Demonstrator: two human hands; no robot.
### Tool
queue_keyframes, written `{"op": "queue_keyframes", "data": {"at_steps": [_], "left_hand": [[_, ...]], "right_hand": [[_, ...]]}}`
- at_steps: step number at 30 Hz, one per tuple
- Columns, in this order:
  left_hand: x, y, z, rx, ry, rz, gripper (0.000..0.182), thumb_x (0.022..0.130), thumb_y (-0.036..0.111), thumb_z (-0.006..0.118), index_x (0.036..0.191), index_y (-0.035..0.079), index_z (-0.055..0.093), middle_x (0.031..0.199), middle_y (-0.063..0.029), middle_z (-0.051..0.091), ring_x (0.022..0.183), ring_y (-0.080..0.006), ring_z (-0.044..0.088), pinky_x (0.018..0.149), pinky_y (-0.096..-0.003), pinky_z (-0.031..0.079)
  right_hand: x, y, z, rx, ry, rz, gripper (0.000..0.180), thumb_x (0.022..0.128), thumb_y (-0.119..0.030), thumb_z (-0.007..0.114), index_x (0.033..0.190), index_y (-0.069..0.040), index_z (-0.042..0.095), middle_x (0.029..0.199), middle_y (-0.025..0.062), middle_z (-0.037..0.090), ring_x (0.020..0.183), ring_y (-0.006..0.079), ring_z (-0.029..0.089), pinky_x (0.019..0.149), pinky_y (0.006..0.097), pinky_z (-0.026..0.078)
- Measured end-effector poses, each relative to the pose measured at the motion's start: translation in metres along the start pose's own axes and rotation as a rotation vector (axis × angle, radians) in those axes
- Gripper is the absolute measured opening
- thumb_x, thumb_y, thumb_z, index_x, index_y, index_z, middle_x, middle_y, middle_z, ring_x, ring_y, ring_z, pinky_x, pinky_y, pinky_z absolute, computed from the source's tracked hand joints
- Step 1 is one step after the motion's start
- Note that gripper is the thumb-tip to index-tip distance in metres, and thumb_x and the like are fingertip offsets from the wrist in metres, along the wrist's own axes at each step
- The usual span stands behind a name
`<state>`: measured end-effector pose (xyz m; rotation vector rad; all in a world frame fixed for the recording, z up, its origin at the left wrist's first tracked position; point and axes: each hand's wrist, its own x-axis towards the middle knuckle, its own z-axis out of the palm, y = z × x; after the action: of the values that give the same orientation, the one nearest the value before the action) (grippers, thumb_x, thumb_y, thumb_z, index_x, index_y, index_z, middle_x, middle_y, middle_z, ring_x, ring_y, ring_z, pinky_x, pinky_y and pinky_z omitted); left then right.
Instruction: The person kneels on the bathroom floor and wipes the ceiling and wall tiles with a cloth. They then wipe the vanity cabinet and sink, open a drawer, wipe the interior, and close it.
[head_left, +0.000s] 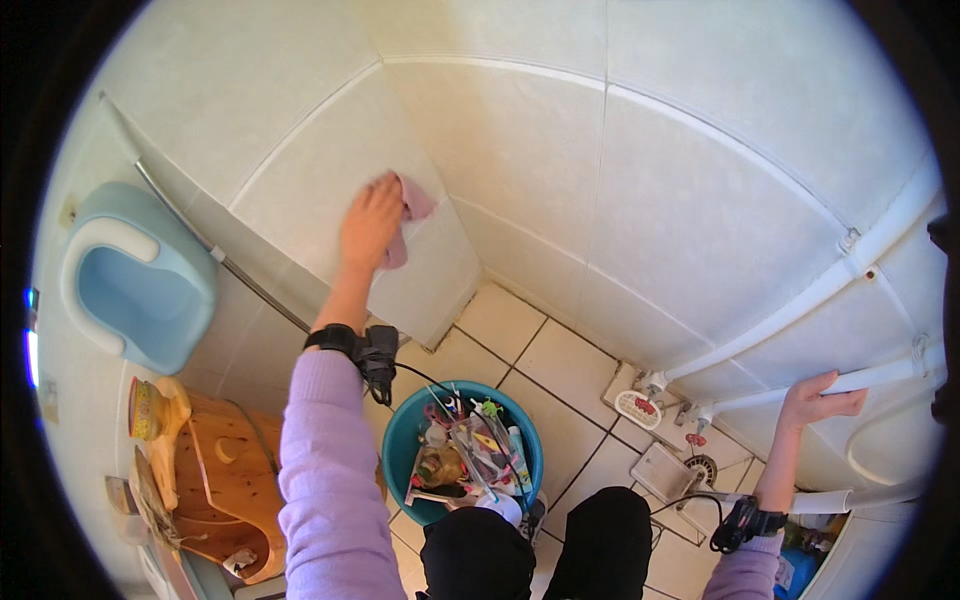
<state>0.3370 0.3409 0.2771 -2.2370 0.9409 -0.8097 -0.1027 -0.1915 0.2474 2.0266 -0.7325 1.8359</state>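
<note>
My left hand (373, 223) presses a pink cloth (414, 201) flat against the tiled wall panel (330, 161) near the corner; the hand is slightly blurred. Part of the cloth hangs below the palm. On the right, my right hand (817, 399) rests at a white pipe (772, 397) that runs along the wall, with thumb and fingers spread at it; whether it grips the pipe cannot be told. Between my arms, a teal plastic basin (536, 457) full of small items, among them a clear plastic box (480, 450) and a tube, stands on the floor.
A blue plastic potty (199, 300) hangs at the left, beside a metal shower hose (262, 292). Below is a wooden barrel-like tub (225, 457). Red valve handles (696, 440), a soap dish (639, 409) and a floor drain (700, 469) lie at the right, below another white pipe (787, 311).
</note>
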Motion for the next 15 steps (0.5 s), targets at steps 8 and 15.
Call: {"op": "queue_keyframes", "data": {"at_steps": [8,15], "left_hand": [[0.087,-0.085,-0.033,-0.056,0.552,-0.271,0.045,0.087,0.011,0.054,0.131,0.001,0.056,0.141,-0.0087,0.054,0.130,-0.0244,0.050,0.104,-0.0391,0.044],[0.040,0.013,0.010,-0.410,0.089,-0.270,0.046,0.089,0.008,0.051,0.135,0.001,0.053,0.145,-0.0121,0.050,0.133,-0.0289,0.048,0.106,-0.0391,0.044]], "right_hand": [[0.000,-0.001,0.001,0.031,0.010,0.006,0.059,0.100,-0.021,0.054,0.141,0.014,0.031,0.123,0.0311,0.042,0.109,0.0421,0.042,0.096,0.0510,0.036],[-0.005,0.003,0.001,0.096,0.012,0.035,0.060,0.100,-0.021,0.054,0.142,0.014,0.030,0.124,0.0311,0.042,0.108,0.0408,0.041,0.096,0.0493,0.036]]}}
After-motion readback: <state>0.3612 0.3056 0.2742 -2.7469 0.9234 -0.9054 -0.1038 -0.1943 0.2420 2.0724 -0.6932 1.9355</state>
